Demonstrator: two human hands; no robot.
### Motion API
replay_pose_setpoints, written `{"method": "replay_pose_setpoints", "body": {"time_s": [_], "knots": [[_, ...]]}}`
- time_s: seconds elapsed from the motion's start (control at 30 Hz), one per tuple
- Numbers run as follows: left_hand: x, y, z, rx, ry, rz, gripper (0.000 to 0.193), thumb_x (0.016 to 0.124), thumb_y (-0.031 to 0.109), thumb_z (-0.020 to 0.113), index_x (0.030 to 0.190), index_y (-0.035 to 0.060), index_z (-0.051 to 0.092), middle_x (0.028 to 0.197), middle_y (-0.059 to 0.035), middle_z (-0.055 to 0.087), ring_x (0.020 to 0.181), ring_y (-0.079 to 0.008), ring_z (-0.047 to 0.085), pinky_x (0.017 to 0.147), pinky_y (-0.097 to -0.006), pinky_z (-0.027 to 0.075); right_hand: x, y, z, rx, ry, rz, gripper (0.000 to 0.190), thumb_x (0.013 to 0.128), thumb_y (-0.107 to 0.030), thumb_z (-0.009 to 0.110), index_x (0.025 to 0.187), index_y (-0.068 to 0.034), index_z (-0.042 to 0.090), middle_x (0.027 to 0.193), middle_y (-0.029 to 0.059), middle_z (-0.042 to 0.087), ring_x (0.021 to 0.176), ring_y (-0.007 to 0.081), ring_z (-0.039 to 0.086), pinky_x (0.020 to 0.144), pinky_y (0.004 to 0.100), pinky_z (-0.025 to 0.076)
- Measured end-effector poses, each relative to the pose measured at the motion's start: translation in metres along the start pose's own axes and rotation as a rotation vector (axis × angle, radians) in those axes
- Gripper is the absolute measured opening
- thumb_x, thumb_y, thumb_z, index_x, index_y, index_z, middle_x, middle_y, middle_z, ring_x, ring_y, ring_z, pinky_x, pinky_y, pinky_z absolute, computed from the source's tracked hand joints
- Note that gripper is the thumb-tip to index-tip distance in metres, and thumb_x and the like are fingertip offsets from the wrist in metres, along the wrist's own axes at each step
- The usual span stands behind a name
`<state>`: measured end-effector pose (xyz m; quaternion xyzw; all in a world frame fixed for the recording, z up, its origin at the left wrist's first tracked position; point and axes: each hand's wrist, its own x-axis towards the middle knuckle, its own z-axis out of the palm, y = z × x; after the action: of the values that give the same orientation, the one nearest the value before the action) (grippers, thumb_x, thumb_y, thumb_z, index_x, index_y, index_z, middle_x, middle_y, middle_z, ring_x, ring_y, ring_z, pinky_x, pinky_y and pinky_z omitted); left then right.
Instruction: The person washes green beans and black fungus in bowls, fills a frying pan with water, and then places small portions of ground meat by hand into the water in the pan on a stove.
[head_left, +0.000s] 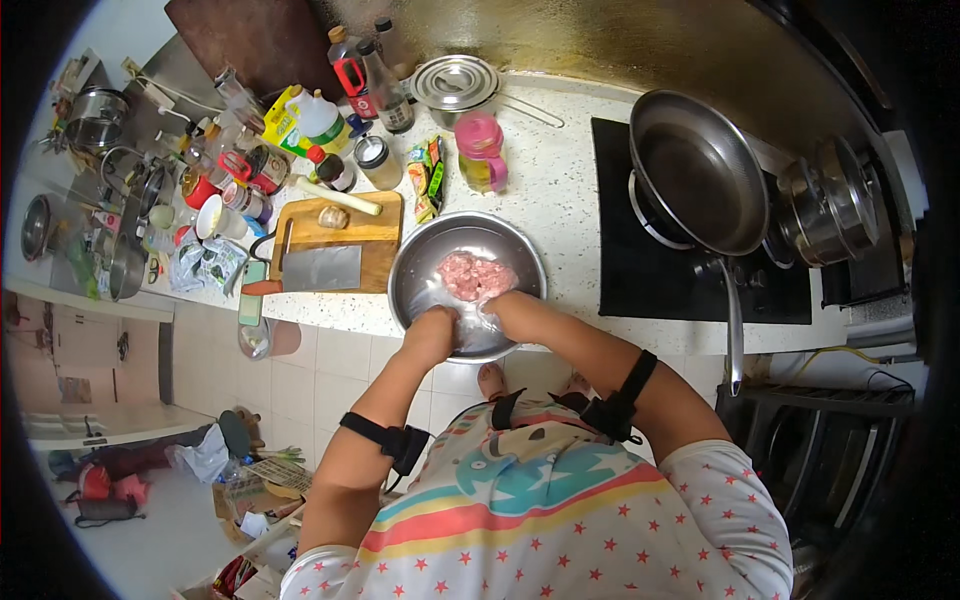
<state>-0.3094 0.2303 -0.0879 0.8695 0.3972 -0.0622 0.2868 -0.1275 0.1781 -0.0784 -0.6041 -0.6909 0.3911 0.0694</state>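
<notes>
A stainless steel bowl (401, 259) stands at the counter's front edge, before me. Inside it lies a lump of pink minced meat (474, 276). My left hand (435, 331) reaches over the near rim with curled fingers; what its fingertips touch is hidden. At the bowl's near right side, my right hand (513, 315) is closed on what looks like crumpled clear plastic (487, 318), just below the meat. To the left, a wooden cutting board (382, 232) carries a cleaver (322, 268), a piece of ginger (333, 217) and a leek stalk (341, 195).
A frying pan (697, 176) sits on the black cooktop (622, 277) at right, its handle jutting past the counter edge. Behind the bowl stand a pink-lidded jug (481, 154), a seasoning packet (427, 180) and a lidded pot (455, 86). A phone (253, 294) lies beside the board.
</notes>
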Motion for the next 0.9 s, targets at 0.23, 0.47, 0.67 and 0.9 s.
{"method": "replay_pose_setpoints", "body": {"time_s": [0.23, 0.47, 0.67, 0.9], "knots": [[0.009, -0.001, 0.005, 0.006, -0.018, 0.000, 0.012, 0.067, 0.006, 0.052, 0.076, -0.0010, 0.056, 0.079, -0.0227, 0.055, 0.078, -0.0373, 0.054, 0.070, -0.0416, 0.044, 0.015, -0.009, 0.020, -0.103, -0.035, 0.171, 0.023, 0.067, 0.001, 0.050, 0.088, -0.002, 0.060, 0.086, 0.0210, 0.058, 0.084, 0.0326, 0.058, 0.071, 0.0390, 0.045], [0.020, -0.007, 0.018, -0.126, -0.025, 0.062, 0.017, 0.063, 0.001, 0.052, 0.078, -0.0009, 0.058, 0.077, -0.0238, 0.056, 0.077, -0.0374, 0.055, 0.069, -0.0412, 0.043, 0.016, -0.008, 0.027, -0.055, 0.041, 0.111, 0.016, 0.068, -0.003, 0.049, 0.081, -0.002, 0.059, 0.082, 0.0220, 0.058, 0.082, 0.0339, 0.057, 0.071, 0.0397, 0.045], [0.021, 0.001, 0.015, -0.113, -0.105, 0.047, 0.025, 0.062, -0.001, 0.052, 0.085, 0.0010, 0.060, 0.078, -0.0239, 0.057, 0.079, -0.0369, 0.055, 0.069, -0.0405, 0.044, 0.026, 0.000, 0.041, 0.028, 0.115, 0.085, 0.019, 0.068, 0.000, 0.050, 0.086, 0.000, 0.057, 0.084, 0.0224, 0.057, 0.083, 0.0348, 0.057, 0.072, 0.0394, 0.045], [0.019, 0.013, 0.012, -0.160, -0.117, -0.021, 0.024, 0.063, 0.002, 0.054, 0.086, 0.0009, 0.059, 0.079, -0.0226, 0.058, 0.078, -0.0361, 0.056, 0.069, -0.0404, 0.044, 0.029, 0.001, 0.044, 0.064, 0.080, 0.094, 0.025, 0.070, -0.003, 0.052, 0.094, 0.003, 0.054, 0.091, 0.0232, 0.057, 0.089, 0.0346, 0.055, 0.075, 0.0395, 0.044]]}}
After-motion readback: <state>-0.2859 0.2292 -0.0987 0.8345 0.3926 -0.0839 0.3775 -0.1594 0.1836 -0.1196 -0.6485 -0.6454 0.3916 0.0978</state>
